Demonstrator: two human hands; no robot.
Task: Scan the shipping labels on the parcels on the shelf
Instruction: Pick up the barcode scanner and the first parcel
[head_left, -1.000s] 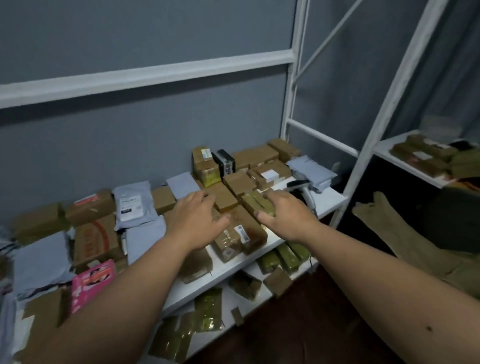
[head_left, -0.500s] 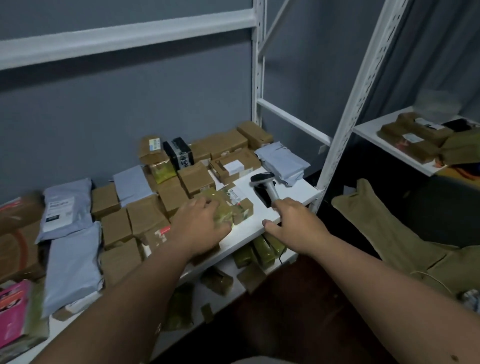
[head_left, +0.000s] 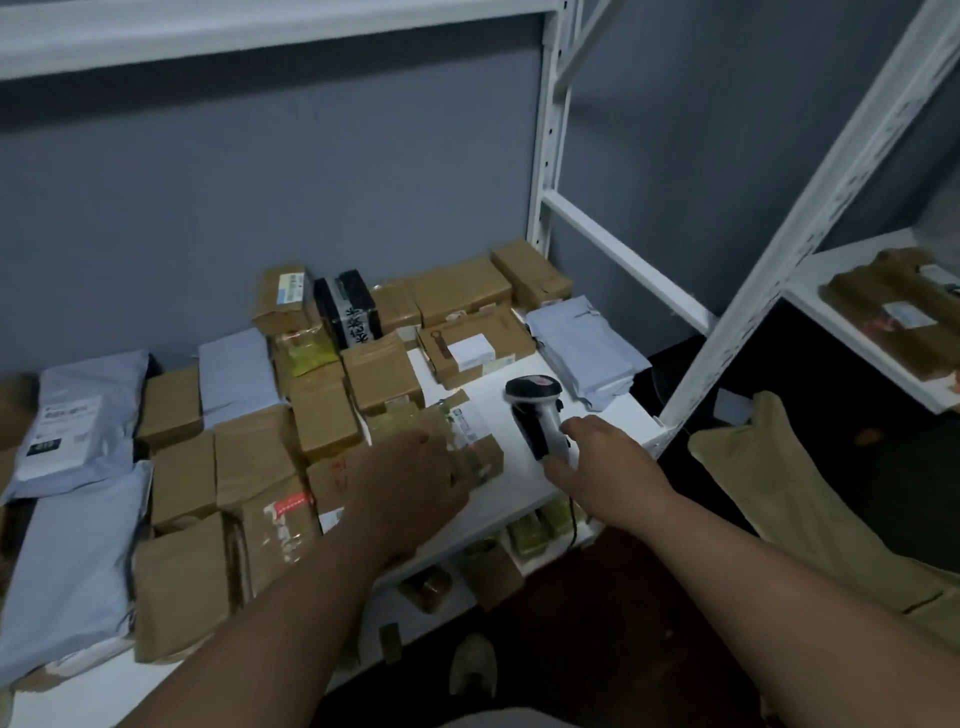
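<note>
Hiding its own fingers, left hand (head_left: 410, 480) covers a parcel (head_left: 470, 441); right hand (head_left: 602, 460) fingers wrap scanner (head_left: 535, 415).

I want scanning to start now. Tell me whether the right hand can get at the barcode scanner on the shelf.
Probably yes. The right hand is already at the barcode scanner handle, which lies on a bare patch of the white shelf with no parcel in the way.

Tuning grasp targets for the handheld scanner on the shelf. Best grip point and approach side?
Grip the scanner by its handle, the slim part pointing toward the shelf's front edge, coming from the front right as the right hand is placed. Its bulkier head lies toward the back, among parcels, so the handle end is the free, wrap-around part.
</note>
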